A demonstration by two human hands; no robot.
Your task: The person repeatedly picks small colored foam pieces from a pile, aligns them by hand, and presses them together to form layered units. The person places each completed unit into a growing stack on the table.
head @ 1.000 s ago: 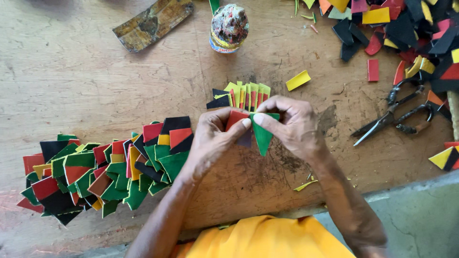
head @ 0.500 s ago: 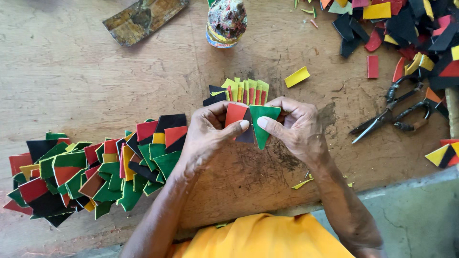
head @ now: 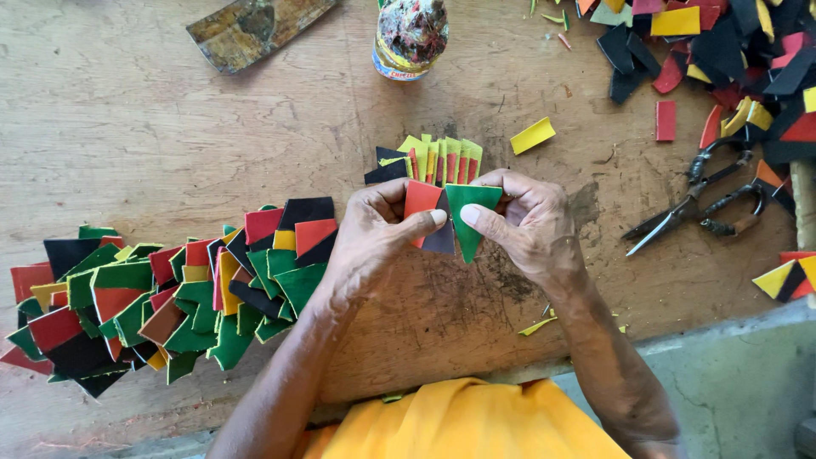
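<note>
Both hands meet just above the worn wooden table [head: 127, 110]. The left hand [head: 374, 238] pinches a red piece [head: 421, 197] with a dark piece [head: 442, 238] tucked behind it, thumb pressed on the front. The right hand [head: 527, 225] pinches a green pointed piece [head: 469, 217] that touches the red one along its edge. The grip is thumb and fingertip only, so a small slip could let the layers slide out of line or drop the dark piece.

Left of the hands lies the long chain of red, green and black pieces [head: 170, 302]; a wrist brushing it could disturb its order. Just beyond the hands a fan of yellow strips [head: 442, 157] sits exposed. Further right, scissors [head: 693, 200] lie near loose offcuts [head: 731, 51].
</note>
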